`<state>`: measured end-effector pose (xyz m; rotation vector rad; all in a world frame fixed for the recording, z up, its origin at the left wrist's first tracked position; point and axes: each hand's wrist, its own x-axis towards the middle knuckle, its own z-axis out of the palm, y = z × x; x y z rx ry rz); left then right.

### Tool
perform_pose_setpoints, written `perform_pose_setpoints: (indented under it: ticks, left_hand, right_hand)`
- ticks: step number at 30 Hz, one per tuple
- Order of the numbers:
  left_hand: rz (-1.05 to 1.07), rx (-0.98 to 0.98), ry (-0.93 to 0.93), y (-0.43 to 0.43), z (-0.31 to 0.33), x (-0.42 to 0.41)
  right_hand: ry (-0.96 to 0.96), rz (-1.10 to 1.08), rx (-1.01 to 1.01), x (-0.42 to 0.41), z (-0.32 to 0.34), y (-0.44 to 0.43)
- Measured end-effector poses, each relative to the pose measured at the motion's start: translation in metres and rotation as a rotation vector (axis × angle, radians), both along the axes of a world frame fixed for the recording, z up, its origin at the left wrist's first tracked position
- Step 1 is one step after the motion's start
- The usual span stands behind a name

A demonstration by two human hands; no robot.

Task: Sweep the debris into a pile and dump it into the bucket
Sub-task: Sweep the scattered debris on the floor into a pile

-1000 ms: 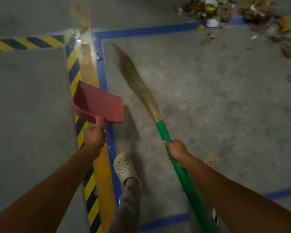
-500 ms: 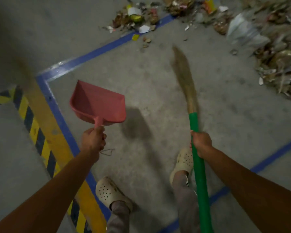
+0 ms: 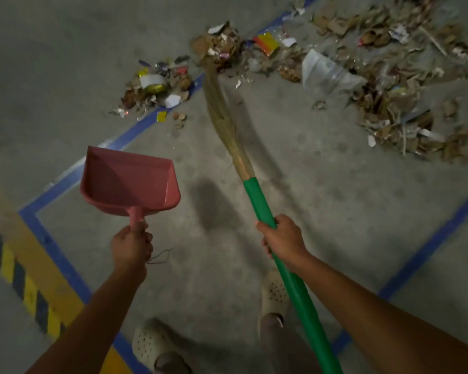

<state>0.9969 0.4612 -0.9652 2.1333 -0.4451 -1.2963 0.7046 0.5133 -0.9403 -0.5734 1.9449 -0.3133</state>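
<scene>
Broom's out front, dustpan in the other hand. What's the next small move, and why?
Probably pull the broom, gripped by the right hand, back through the debris its bristles reach, starting a pile. It lies scattered in separate clusters, and the left hand holds the empty dustpan aloft.

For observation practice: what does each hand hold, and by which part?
Left hand grips the dustpan by its handle; right hand grips the broom on its green shaft.

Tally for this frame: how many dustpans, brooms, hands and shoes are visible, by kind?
Dustpan: 1, red, gripped by the left hand
Broom: 1, green handle, gripped by the right hand
Hands: 2
Shoes: 2
Total: 6
</scene>
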Motion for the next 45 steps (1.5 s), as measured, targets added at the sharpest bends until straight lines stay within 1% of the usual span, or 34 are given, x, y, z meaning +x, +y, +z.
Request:
perform_pose_setpoints:
  ticks: [3, 7, 11, 15, 18, 20, 23, 26, 28, 32, 40, 43, 45]
  left_hand:
    - [0.009, -0.037, -0.093, -0.03, 0.002, 0.001]
    - [0.077, -0.035, -0.112, -0.074, -0.009, 0.033]
    - [0.082, 0.005, -0.127, -0.123, -0.028, 0.091]
    - [0.132, 0.037, -0.109, -0.169, -0.033, 0.159]
    - [0.107, 0.055, -0.128, -0.201, -0.034, 0.202]
    - [0.075, 0.054, -0.157, -0.225, -0.037, 0.223]
    - [0.012, 0.057, -0.159, -0.255, -0.047, 0.242]
    - [-0.044, 0.079, -0.134, -0.275, -0.057, 0.25]
    - [-0.074, 0.072, -0.121, -0.284, -0.064, 0.246]
    - [-0.111, 0.021, -0.123, -0.293, -0.076, 0.226]
    - [-0.204, 0.009, -0.055, -0.294, -0.071, 0.158]
    - [-0.205, 0.016, -0.034, -0.294, -0.066, 0.133]
    - [-0.209, 0.021, -0.032, -0.296, -0.061, 0.117]
  right_hand:
    - [-0.047, 0.005, -0.034, 0.007, 0.007, -0.031]
    - [-0.046, 0.073, -0.064, 0.048, 0.004, -0.083]
    - [-0.059, 0.13, -0.055, 0.123, -0.015, -0.144]
    - [-0.056, 0.196, 0.009, 0.217, -0.04, -0.204]
    - [-0.088, 0.197, 0.031, 0.279, -0.048, -0.246]
    - [-0.104, 0.225, 0.056, 0.305, -0.055, -0.27]
    - [-0.129, 0.256, 0.113, 0.32, -0.067, -0.298]
    - [-0.119, 0.296, 0.199, 0.307, -0.081, -0.312]
    - [-0.128, 0.2, 0.241, 0.288, -0.096, -0.313]
    - [-0.222, -0.249, 0.232, 0.243, -0.116, -0.302]
    - [-0.168, -0.844, 0.155, 0.153, -0.121, -0.262]
    - [-0.124, -0.991, 0.078, 0.118, -0.114, -0.258]
    - [-0.062, -1.015, 0.023, 0.095, -0.106, -0.257]
